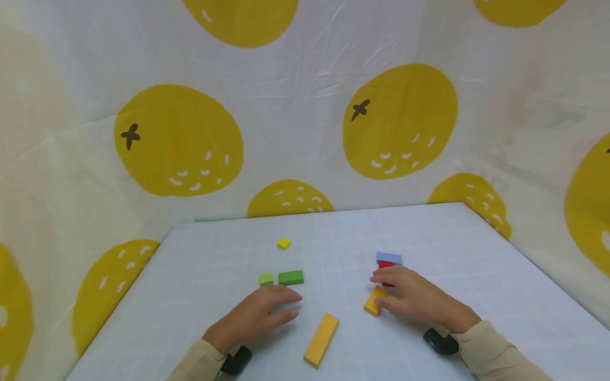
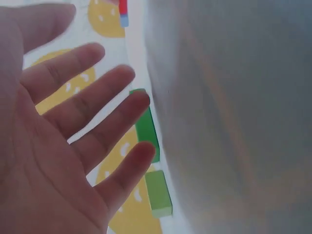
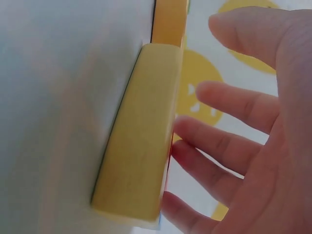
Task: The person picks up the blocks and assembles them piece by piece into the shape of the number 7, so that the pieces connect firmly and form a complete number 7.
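The right hand (image 1: pixel 416 297) hovers with its fingers apart over a cluster: a pale yellow oblong block (image 3: pixel 135 139), seemingly painted wood, an orange rectangular block (image 1: pixel 372 304) by the thumb, and a red block (image 1: pixel 384 264) beside a flat blue block (image 1: pixel 389 258). Whether the fingertips touch any of them I cannot tell. The likeliest trouble is crowding: closing on one block could knock its neighbour askew, as the hand hides part of the group from above. The left hand (image 1: pixel 259 316), fingers spread and holding nothing, lies near a light green cube-like block (image 1: pixel 266 278) and a darker green rectangular block (image 1: pixel 291 277) — a careless sweep might nudge either.
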`<state>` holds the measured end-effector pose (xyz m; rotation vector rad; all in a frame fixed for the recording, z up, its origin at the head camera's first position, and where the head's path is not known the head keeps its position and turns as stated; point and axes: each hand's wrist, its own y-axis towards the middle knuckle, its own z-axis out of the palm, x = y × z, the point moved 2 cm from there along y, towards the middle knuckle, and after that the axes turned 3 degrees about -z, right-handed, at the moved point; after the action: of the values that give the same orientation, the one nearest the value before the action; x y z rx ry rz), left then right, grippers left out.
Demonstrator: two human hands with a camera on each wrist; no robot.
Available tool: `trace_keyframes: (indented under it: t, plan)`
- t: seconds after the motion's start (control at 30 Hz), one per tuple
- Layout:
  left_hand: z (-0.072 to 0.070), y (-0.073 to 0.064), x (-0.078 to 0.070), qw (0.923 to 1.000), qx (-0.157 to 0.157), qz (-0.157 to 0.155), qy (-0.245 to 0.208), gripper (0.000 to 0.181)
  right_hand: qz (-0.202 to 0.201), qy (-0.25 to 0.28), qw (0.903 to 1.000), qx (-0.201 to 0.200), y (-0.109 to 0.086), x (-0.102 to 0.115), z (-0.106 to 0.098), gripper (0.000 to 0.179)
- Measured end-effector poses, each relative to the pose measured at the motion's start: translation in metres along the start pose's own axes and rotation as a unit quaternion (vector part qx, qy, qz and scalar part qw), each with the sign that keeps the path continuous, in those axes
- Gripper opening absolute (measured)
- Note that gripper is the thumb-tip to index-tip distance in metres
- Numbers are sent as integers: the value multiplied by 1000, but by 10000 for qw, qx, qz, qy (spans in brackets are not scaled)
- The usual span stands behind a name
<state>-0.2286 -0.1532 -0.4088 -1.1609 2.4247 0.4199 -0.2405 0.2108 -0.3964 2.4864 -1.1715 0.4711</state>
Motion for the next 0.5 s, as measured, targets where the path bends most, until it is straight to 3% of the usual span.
trace_keyframes:
  t: [0.17,0.37,0.5]
  plan:
    - [4,2,-4,9974,491,-109,-524,46,27,-207,9998,6,-1,1,6,54]
    - [7,5,-11,9970,719,253,-101,44,-232,-562,9981,-84,0,4,6,49]
    - [11,6,-17,9970,708,325,-26,44,-62,-586,9982,69,-1,3,5,50]
